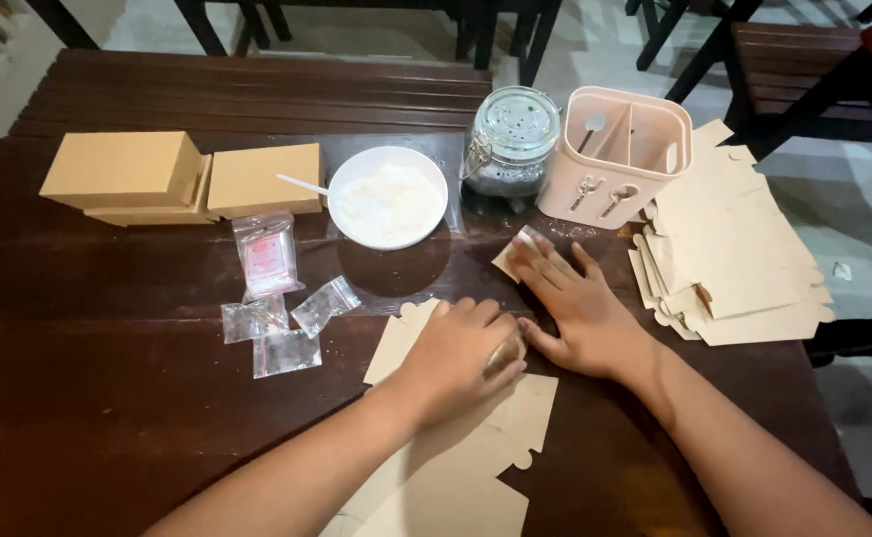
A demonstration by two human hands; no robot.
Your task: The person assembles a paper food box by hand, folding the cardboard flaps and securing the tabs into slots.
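Leaning over a dark wooden table [107, 398], a person presses both hands down on a flat cardboard cutout [456, 467] that lies unfolded right in front of them, at the near edge. The left hand [456, 353] is curled into a loose fist on the upper part of the cutout, with something small and brownish tucked under its fingers; what it is cannot be told. The right hand [575, 308] lies open and flat, palm down, just beside the left, its fingertips resting on a small piece of card [517, 251] at the far end. To the right, a stack of flat cutouts [734, 259] hangs partly over the table's edge. Behind the hands stand a pink plastic caddy [615, 154] with a spoon inside, a glass jar [511, 144] with a clip lid, and a white bowl [388, 196] of white stuff with a small white spoon. Further left sit folded cardboard boxes [177, 179], and near them several small clear packets [277, 308] lie scattered.
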